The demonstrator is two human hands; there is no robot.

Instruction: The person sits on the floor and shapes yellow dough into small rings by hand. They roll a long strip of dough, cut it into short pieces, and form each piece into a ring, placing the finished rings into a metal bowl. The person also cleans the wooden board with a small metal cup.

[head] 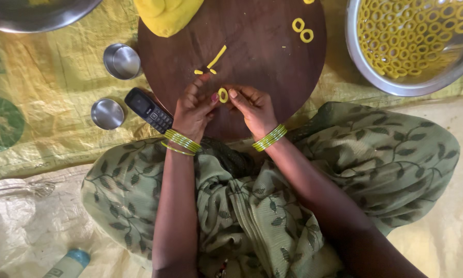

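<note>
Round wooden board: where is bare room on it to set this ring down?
The wooden board is bare across its middle, between the dough strip and the two finished rings. Its right side below those rings is free too. The near edge is crowded: both hands, left and right, pinch a dough ring.

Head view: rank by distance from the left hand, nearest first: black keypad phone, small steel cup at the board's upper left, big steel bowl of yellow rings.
1. Black keypad phone: just left of the left hand, at the round wooden board's edge.
2. Small steel cup: up and left, beside the board.
3. Big steel bowl of yellow dough rings: far right, past the right hand.
</note>
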